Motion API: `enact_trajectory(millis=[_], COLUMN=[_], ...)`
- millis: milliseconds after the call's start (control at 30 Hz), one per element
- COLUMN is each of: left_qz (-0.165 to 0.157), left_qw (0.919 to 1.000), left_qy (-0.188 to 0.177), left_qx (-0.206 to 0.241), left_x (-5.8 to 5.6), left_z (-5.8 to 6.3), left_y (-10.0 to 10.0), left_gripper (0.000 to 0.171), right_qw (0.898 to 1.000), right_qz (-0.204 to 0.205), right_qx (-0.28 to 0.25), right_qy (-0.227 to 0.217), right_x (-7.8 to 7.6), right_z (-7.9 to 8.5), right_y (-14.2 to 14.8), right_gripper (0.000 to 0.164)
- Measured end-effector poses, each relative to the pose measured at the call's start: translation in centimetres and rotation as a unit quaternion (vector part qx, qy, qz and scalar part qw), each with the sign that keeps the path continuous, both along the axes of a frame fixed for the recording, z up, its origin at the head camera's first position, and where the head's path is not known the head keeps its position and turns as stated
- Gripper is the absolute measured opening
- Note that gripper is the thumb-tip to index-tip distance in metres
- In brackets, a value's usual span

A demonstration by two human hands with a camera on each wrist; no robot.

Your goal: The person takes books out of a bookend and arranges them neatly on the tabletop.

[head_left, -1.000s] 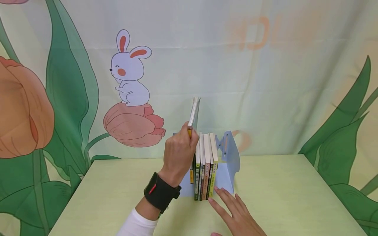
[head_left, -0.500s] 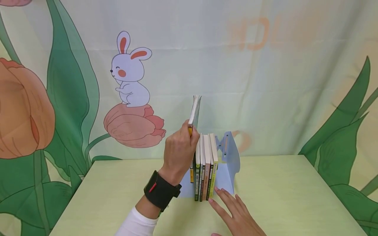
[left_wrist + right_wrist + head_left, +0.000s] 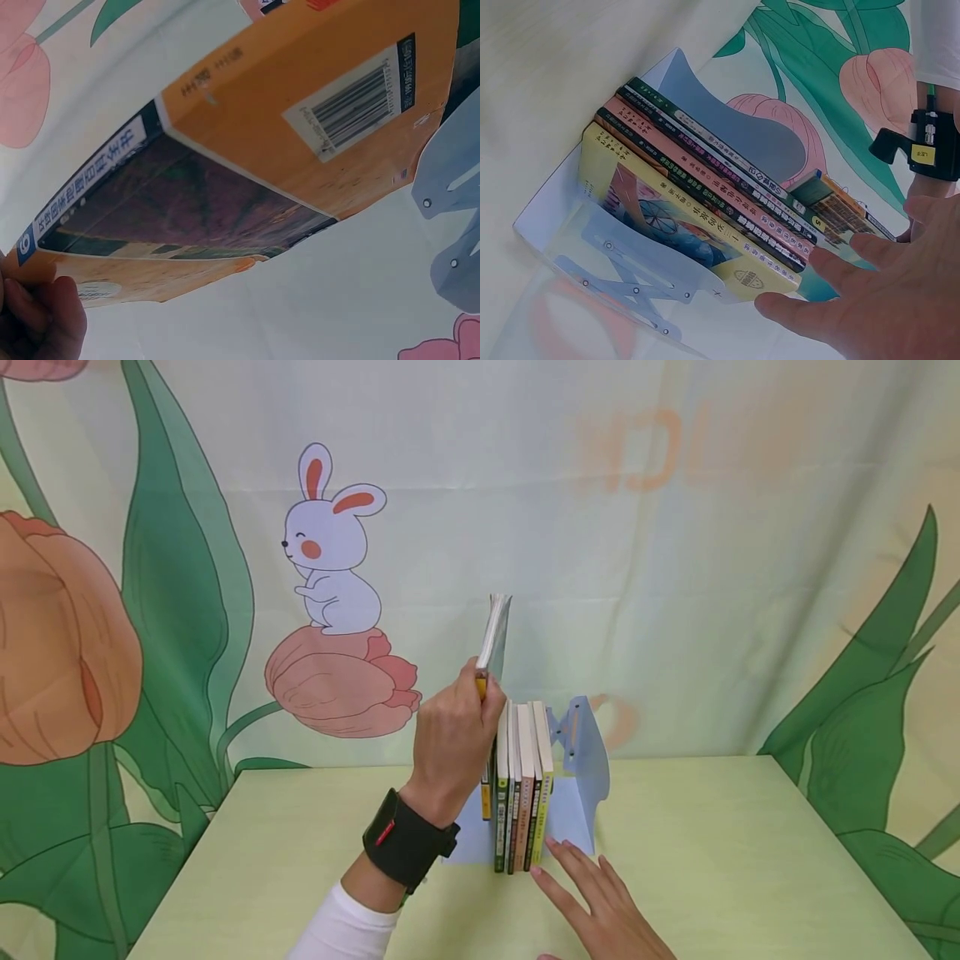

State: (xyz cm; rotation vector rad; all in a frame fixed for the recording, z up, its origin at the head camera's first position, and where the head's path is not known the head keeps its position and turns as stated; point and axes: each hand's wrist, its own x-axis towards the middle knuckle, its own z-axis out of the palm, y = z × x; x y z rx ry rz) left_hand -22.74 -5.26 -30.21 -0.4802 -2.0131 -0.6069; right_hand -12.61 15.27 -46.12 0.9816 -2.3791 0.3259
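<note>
The tabletop (image 3: 735,843) in front of me is pale yellow-green, and toward its far edge I see a light blue book rack (image 3: 572,814) sitting on its flat base. On that base a short row of books (image 3: 520,827) stands upright and close together, spines facing me, from a green book (image 3: 500,827) on my left to a yellow book (image 3: 540,827) on my right, where the curved side panel (image 3: 592,752) stands apart from it.

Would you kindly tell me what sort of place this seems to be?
Probably a staged tabletop corner indoors: a printed cloth backdrop hangs behind a pale green table, where books stand between the ends of a blue rack.
</note>
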Motion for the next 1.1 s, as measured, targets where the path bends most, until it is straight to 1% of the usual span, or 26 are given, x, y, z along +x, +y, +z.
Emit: enact_trajectory(millis=[267,567,733,900,1033,1100], left_qz=[-0.003,-0.006,-0.008,-0.011,-0.016,-0.013], left_qw=[0.9999,0.9996,0.9993,0.9985,0.9971,0.9966], left_qy=[0.011,0.027,0.034,0.051,0.071,0.078], left_qx=[0.006,0.011,0.014,0.019,0.022,0.023], left_x=[0.2,0.4,0.5,0.4,0.4,0.4], left_z=[0.5,1.1,1.3,1.5,1.7,1.8], left_y=[0.0,-0.2,-0.4,-0.6,-0.7,-0.7], left_gripper=[0.021,0.022,0.021,0.022,0.023,0.024], right_qw=[1.0,1.0,1.0,1.0,1.0,1.0], right_qz=[-0.002,-0.013,-0.01,-0.009,-0.007,-0.006], right_qx=[0.002,0.01,0.008,0.011,0.011,0.011], right_qy=[0.002,-0.013,-0.007,-0.008,-0.012,-0.013], right_x=[0.0,0.1,0.2,0.3,0.3,0.3], right_z=[0.0,0.1,0.0,0.1,0.2,0.3], right_y=[0.0,0.0,0.0,0.1,0.1,0.1], right_gripper=[0.076,0.077,0.077,0.079,0.082,0.082])
